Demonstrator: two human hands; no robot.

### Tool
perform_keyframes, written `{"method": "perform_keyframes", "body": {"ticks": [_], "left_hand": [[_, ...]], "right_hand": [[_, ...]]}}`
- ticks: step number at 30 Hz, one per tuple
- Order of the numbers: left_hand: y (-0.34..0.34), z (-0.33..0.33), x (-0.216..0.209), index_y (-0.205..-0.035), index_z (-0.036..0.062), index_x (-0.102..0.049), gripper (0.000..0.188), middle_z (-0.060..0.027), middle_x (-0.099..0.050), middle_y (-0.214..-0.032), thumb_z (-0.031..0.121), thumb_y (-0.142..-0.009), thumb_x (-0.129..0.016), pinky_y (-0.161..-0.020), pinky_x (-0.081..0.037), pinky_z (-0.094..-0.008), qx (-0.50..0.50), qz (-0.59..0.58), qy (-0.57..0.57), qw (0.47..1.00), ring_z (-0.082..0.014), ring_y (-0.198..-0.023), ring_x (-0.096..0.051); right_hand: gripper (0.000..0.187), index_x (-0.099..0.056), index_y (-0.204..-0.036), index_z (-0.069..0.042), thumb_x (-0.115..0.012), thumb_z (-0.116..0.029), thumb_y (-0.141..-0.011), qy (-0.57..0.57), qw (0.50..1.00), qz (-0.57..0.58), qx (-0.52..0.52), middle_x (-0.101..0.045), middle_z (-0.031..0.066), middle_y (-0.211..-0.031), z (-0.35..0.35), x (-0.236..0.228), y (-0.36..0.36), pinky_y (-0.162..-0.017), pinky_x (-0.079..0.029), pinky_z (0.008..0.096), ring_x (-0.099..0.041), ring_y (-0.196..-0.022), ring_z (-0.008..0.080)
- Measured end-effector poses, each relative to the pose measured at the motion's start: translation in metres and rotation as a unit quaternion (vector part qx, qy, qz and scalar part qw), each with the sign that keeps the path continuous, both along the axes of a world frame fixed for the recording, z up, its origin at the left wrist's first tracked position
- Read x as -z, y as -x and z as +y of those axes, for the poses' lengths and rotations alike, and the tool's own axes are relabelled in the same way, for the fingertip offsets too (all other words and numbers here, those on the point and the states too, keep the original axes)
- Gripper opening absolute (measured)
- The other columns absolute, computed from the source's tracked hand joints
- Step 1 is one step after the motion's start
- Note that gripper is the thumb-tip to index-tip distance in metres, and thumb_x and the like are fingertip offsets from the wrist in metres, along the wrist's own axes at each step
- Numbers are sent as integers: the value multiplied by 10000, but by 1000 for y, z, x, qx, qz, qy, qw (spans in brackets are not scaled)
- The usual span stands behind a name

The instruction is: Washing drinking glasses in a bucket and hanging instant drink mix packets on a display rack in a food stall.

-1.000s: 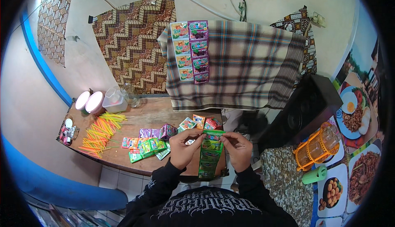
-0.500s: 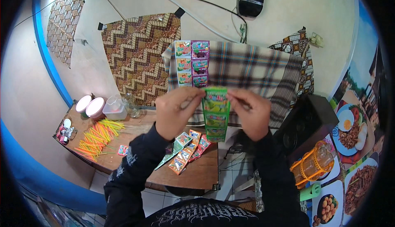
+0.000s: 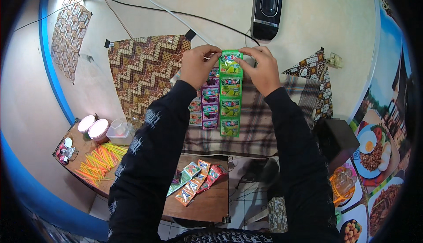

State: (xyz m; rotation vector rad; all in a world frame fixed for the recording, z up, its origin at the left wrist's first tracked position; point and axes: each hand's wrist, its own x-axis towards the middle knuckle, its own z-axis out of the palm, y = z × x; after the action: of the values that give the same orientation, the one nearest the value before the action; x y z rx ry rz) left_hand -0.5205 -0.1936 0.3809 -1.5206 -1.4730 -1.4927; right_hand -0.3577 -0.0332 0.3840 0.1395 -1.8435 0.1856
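Observation:
A strip of green drink sachets point(image 3: 230, 88) hangs upright against the plaid cloth point(image 3: 260, 115). My left hand point(image 3: 199, 65) pinches its top left corner, and my right hand point(image 3: 263, 68) grips the top right corner, fingers closed on it. Just left of the green strip hangs a purple sachet strip point(image 3: 210, 96), its top hidden behind my left hand. Beyond that, a pale strip with orange print point(image 3: 194, 118) is mostly covered by my left forearm.
On the wooden table point(image 3: 198, 207) lie an orange sachet strip point(image 3: 194, 183), a red one point(image 3: 214, 177), a pale green one point(image 3: 188, 172) and colourful straws point(image 3: 98, 163). Lidded tubs point(image 3: 98, 129) stand behind the straws. A black speaker point(image 3: 337, 141) and an orange basket point(image 3: 341, 183) are at right.
Both hands have moved up and away from me, carrying the green strip from in front of the cloth's lower part to its top edge, right beside the purple strip.

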Motion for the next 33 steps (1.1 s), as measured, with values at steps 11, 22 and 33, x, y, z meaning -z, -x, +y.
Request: {"method": "perform_keyframes", "body": {"ticks": [11, 22, 33], "left_hand": [[46, 43, 25, -1098, -26, -806, 179, -153, -803, -910, 57, -946, -762, -712, -618, -305, -19, -37, 44, 998, -170, -809, -777], [47, 41, 24, -1081, -25, -812, 193, -154, -804, -895, 75, -920, -773, -730, -607, -318, -49, -14, 84, 995, -192, -786, -771], [36, 35, 16, -1070, -29, -817, 211, -113, -794, -842, 100, -904, -795, -684, -578, -282, -49, -30, 111, 992, -115, -737, -719]], "right_hand": [[219, -775, -1123, 31, -775, -100, -948, 204, 973, -56, -94, -806, 183, -970, 34, 34, 55, -799, -608, 321, -802, -888, 231], [190, -801, -1059, 28, -784, -107, -925, 197, 976, -65, -60, -798, 192, -908, 38, 40, 58, -780, -609, 326, -798, -843, 247], [226, -811, -1043, 46, -783, -144, -922, 291, 942, -111, -122, -816, 133, -887, 51, 32, 52, -730, -610, 289, -778, -770, 169]]}}
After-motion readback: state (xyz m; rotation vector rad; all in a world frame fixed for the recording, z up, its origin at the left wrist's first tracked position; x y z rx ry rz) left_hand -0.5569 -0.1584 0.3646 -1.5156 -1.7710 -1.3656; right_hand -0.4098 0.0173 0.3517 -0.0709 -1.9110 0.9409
